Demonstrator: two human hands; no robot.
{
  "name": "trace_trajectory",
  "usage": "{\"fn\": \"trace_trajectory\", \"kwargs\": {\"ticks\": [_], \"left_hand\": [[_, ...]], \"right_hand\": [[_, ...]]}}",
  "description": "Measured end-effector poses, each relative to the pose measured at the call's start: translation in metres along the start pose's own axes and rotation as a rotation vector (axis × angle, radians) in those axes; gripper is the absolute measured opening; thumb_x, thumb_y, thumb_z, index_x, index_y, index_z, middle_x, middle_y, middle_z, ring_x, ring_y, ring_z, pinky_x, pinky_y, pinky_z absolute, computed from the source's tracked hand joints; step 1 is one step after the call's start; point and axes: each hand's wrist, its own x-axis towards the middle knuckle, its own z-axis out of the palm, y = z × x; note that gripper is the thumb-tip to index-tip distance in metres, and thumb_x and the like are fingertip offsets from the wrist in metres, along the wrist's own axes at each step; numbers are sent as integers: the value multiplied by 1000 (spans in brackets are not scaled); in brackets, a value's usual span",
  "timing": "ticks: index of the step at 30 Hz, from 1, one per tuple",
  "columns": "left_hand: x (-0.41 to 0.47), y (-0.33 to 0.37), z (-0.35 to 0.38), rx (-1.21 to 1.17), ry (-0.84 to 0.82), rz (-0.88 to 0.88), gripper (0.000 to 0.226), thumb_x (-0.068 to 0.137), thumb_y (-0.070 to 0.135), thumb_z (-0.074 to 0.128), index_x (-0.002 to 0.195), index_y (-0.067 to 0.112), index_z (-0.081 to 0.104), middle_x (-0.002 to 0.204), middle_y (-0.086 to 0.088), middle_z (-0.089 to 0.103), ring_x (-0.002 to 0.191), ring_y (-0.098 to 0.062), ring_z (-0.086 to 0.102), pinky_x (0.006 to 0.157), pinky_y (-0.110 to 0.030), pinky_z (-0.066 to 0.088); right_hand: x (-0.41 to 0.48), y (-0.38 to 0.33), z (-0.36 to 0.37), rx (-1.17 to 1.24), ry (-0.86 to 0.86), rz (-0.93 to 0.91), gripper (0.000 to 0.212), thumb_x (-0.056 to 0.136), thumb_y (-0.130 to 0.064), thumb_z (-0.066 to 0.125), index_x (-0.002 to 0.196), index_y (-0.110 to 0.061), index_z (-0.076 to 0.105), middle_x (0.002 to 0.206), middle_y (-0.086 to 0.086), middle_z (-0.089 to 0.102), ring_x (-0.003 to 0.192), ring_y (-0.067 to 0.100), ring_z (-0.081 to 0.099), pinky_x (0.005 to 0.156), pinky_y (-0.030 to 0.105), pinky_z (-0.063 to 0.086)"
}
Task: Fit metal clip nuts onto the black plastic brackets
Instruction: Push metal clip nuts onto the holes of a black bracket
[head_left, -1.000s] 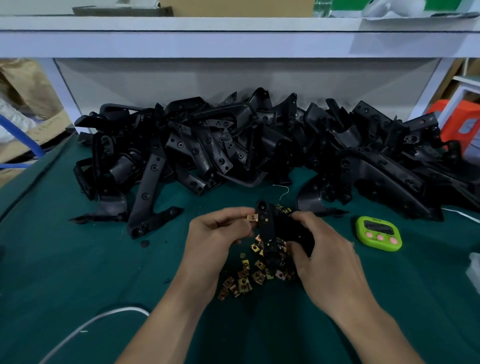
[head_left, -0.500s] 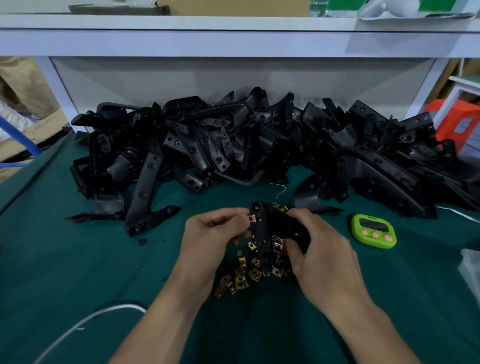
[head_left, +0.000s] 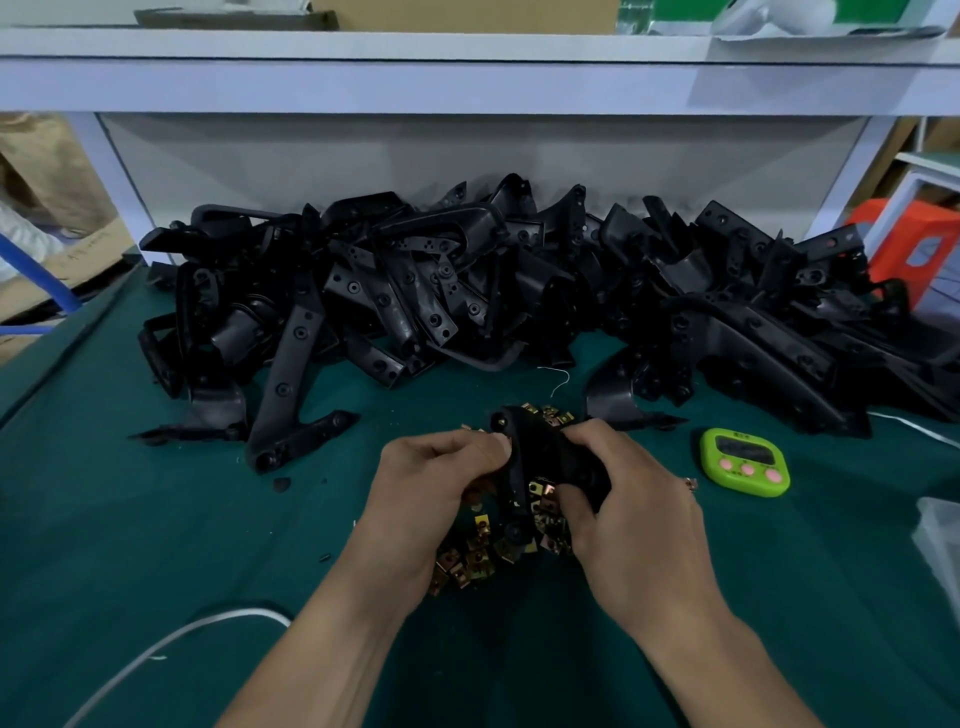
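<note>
**Head view.** The dark green felt bench top (head_left: 156, 545) offers bare room at the near left and the near right. Its left edge runs slantwise up to a white shelf frame (head_left: 467, 83), which closes off the back. Along that back, a heap of black plastic brackets (head_left: 395, 291) spans the bench from left to right. Its front pieces reach down toward the hands on both sides.

**Count.**
- Heap: too tangled to number.
- One separate black plastic bracket (head_left: 519, 467) is held up at centre, above a loose pile of brass-coloured metal clip nuts (head_left: 475, 564).
- The clip nuts overlap and are partly hidden, so a firm figure cannot be given.

**Grip.** The left hand (head_left: 431, 493) has its fingers and thumb curled, pinching the held bracket's upper left edge. Whether a nut sits in that pinch cannot be told. The right hand (head_left: 634, 504) wraps the bracket's right side, fingers closed round it.

**Surroundings.**
- One lime-green digital timer (head_left: 744, 461) with three pink buttons lies flat near the right hand.
- One white cable (head_left: 228, 614) curves across the near left.
- One small black round cap (head_left: 281, 484) lies left of the left hand.
- A clear plastic container (head_left: 940, 545) is cut off at the right edge.
- An orange box (head_left: 919, 239) stands beyond the right post.
</note>
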Motion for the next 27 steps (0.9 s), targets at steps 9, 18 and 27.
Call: {"fn": "trace_trajectory", "kwargs": {"ticks": [9, 18, 27], "left_hand": [[8, 13, -19, 338, 106, 157, 8, 87, 35, 76, 87, 40, 82, 91, 12, 79, 87, -2, 73, 73, -15, 52], [1, 14, -21, 1091, -33, 45, 19, 76, 37, 81, 70, 53, 73, 66, 29, 68, 68, 10, 63, 64, -12, 51], [-7, 10, -10, 1230, -37, 83, 8, 81, 38, 76, 86, 43, 74, 71, 21, 66, 73, -3, 65, 70, -25, 56]], "right_hand": [[11, 12, -4, 211, 24, 64, 35, 87, -17, 75, 102, -42, 56, 101, -34, 60, 91, -6, 60, 67, 10, 47], [16, 21, -7, 290, 67, 103, 40, 85, -17, 80, 94, -46, 55, 97, -35, 57, 88, -5, 58, 66, 9, 44], [16, 20, -6, 322, 35, 86, 41, 84, -14, 80, 92, -47, 57, 96, -34, 61, 88, -5, 60, 68, 12, 48]]}}
